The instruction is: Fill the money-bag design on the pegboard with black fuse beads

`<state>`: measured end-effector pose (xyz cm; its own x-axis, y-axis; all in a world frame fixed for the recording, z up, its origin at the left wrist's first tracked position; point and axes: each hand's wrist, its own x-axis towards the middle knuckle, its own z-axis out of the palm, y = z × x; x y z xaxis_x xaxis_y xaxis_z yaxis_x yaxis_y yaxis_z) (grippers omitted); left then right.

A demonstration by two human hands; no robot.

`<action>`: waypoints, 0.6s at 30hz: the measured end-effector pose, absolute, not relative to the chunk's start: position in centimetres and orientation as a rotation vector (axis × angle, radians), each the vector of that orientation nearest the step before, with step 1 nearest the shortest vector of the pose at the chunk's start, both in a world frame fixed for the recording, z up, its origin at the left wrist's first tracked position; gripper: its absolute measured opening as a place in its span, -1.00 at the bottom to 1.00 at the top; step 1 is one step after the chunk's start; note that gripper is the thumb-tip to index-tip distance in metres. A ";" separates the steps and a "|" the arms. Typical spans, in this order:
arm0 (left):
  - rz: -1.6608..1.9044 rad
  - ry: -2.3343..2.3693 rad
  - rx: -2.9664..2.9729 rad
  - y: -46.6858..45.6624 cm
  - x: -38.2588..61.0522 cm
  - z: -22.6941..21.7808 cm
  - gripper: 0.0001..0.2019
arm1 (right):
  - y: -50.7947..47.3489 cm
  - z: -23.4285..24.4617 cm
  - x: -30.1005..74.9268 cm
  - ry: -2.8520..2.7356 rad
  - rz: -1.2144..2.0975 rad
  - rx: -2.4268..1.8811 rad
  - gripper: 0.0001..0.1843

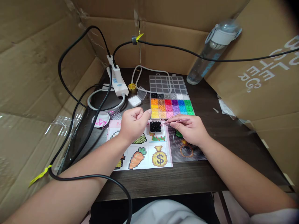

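Observation:
My right hand grips a pair of pinkish tweezers, their tips at the right side of a small clear box of black beads. My left hand is closed, its thumb beside the upper left of that box; what its fingers hold, if anything, is hidden. Under both lies a printed pattern sheet with pixel pictures of a carrot and a money bag. A clear pegboard, partly covered by my right hand, carries an orange bead ring and some green beads. Behind stands a sectioned bead case, lid open.
A white power strip with black cables stands at the back left. A white bead box and a round dish of pink beads lie left. A water bottle leans back right. Cardboard walls surround the table.

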<state>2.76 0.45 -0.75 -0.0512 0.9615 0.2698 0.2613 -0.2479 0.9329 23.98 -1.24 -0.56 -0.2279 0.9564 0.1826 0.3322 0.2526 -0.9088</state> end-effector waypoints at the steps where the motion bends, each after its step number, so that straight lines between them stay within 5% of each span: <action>1: 1.340 1.327 1.557 0.4 2.8 -0.8 -0.49 | -1.2 -0.6 24.0 -1.724 0.981 -1.199 -0.89; 18: 1.327 1.334 1.562 0.4 2.7 -1.0 -0.48 | -1.3 -0.6 23.8 -1.693 1.021 -1.198 -0.91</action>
<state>2.70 0.36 -0.97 -0.0465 0.9636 0.2631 0.2679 -0.2417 0.9326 23.83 -1.32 -0.56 -0.2253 0.9615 0.1571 0.3095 0.2235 -0.9243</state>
